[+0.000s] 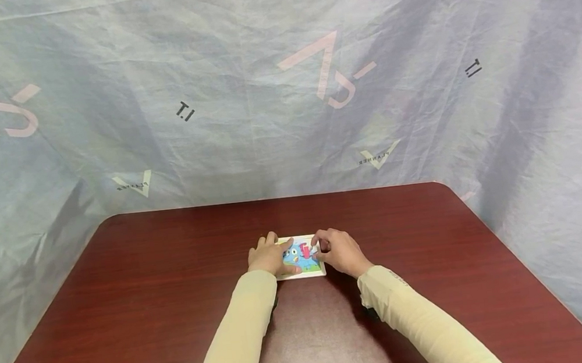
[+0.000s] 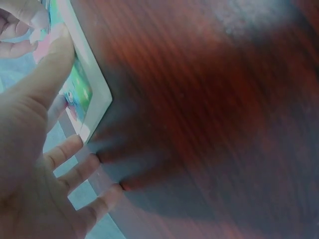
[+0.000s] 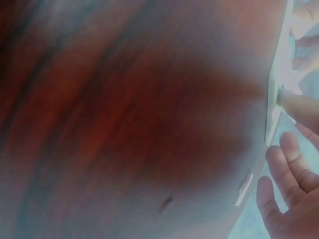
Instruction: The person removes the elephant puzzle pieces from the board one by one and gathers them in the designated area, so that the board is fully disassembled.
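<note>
A small jigsaw picture (image 1: 293, 259) in a white frame (image 1: 310, 275) lies on the table, with a blue cartoon animal, green ground and a reddish-pink patch. My left hand (image 1: 267, 257) rests over its left end, fingers spread; the thumb (image 2: 55, 62) lies across the near border and other fingertips come down by the corner. At the right end my right hand (image 1: 342, 252) pinches a small pale puzzle piece (image 2: 37, 36) between thumb and index finger, close over the picture. Its remaining fingers hang loosely bent beside the frame in the right wrist view.
The dark red wooden table (image 1: 151, 317) stretches around the frame on every side. Behind it hangs a pale grey printed sheet (image 1: 243, 122). A thin pale strip (image 3: 243, 190) and a small dark mark (image 3: 166, 204) show in the right wrist view.
</note>
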`<state>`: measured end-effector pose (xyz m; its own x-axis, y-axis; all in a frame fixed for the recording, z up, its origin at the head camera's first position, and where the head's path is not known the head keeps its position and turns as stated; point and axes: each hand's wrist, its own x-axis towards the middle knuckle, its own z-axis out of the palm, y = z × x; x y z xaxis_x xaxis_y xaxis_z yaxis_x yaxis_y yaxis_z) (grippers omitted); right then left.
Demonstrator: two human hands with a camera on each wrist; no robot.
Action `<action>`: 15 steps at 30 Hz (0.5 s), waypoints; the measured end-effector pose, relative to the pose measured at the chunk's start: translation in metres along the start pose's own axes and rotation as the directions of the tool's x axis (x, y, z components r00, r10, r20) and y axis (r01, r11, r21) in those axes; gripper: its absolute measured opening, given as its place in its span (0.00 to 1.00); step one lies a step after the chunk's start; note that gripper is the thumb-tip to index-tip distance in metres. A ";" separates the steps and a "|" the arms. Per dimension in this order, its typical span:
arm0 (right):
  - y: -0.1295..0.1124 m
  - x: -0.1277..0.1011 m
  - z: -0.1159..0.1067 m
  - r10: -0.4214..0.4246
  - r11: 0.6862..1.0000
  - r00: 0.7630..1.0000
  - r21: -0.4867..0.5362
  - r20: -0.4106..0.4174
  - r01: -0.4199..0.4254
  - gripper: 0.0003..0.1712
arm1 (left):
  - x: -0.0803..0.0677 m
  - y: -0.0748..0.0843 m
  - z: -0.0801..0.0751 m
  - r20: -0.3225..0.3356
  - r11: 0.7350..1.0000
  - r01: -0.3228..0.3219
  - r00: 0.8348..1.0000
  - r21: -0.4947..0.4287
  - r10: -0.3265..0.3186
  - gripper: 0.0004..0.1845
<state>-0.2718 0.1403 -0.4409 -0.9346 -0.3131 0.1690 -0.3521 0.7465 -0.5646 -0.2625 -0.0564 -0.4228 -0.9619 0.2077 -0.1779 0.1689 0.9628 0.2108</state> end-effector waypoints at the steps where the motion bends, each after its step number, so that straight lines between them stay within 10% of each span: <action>1: 0.001 0.000 -0.001 -0.009 1.000 1.000 0.016 -0.001 0.009 0.10 | 0.000 0.000 0.000 -0.004 1.000 -0.001 1.000 0.002 0.001 0.44; 15: 0.003 0.004 -0.003 0.004 1.000 1.000 0.019 0.016 -0.004 0.11 | -0.002 0.001 -0.001 -0.008 1.000 0.001 1.000 0.006 -0.001 0.44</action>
<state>-0.2768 0.1431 -0.4401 -0.9349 -0.3199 0.1536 -0.3473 0.7361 -0.5809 -0.2602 -0.0560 -0.4217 -0.9638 0.2053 -0.1704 0.1691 0.9640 0.2051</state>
